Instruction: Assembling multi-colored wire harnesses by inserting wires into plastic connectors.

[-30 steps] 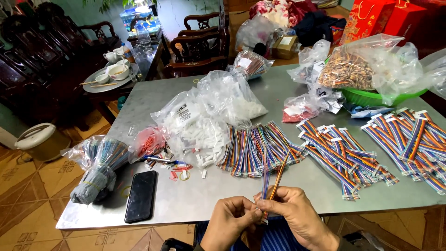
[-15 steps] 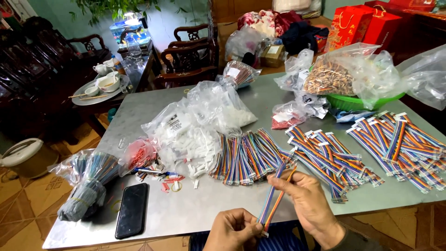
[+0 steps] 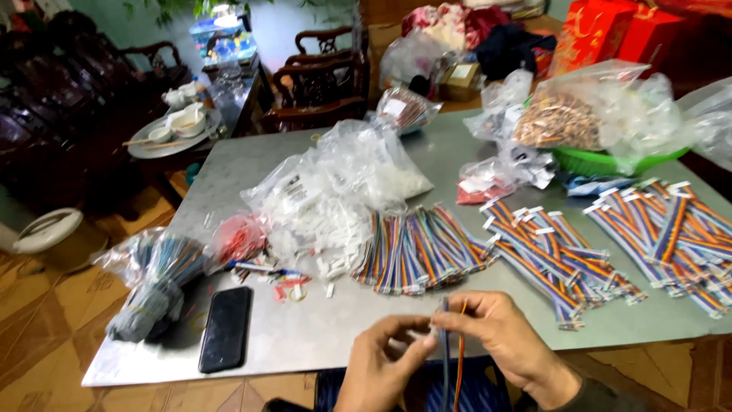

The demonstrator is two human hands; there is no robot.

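Head view, bottom centre: both hands, left point(image 3: 385, 358) and right point(image 3: 507, 343), pinch a thin strip of coloured wires point(image 3: 451, 366) hanging just off the grey worktop point(image 3: 320, 328). Above them lies a fan of rainbow ribbon cables point(image 3: 419, 248). Clear bags of white connectors point(image 3: 328, 206) sit centre left, a black phone point(image 3: 226, 328) lower left, red boxes point(image 3: 610, 34) upper right.

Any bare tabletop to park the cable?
Bare strip along the near edge, between the phone and hands. Also far-left table corner. Crowded: bags mid-table, cable bundles to the right.
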